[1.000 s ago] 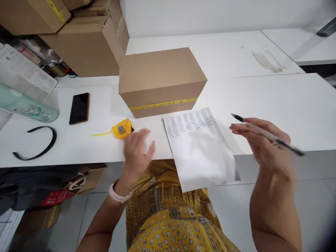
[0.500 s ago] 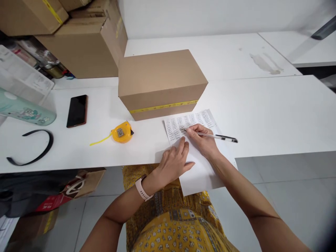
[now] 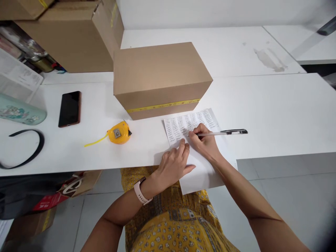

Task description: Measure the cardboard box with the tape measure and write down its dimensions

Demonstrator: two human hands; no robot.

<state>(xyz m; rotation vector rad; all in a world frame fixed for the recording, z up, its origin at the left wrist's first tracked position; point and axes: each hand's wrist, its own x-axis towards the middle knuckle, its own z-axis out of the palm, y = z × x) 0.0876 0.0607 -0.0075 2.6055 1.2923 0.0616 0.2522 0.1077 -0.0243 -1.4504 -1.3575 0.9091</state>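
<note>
A pen [image 3: 223,132] with a clear barrel and black cap end is pinched in my right hand [image 3: 205,141], its tip down at the paper. The white sheet [image 3: 199,175] carries several columns of small handwriting in its upper part, and its lower end hangs past the desk edge. My left hand [image 3: 175,161] lies flat on the sheet's left side, fingers stretched out and thumb apart. Just behind the paper stands a closed cardboard box [image 3: 162,70] with a yellow tape strip along its front. A yellow tape measure [image 3: 120,133] sits to the left, its tape end sticking out.
On the left of the white desk [image 3: 262,115] lie a phone [image 3: 69,109], a black curved band [image 3: 39,148] and a mint-green bottle [image 3: 23,110]. Larger cardboard boxes [image 3: 70,42] are stacked behind them. A paper bag [image 3: 86,182] shows below the desk edge.
My right hand has moved slightly down the sheet, and the pen now lies more level, pointing farther right. My left hand stays in place. The view has shifted slightly.
</note>
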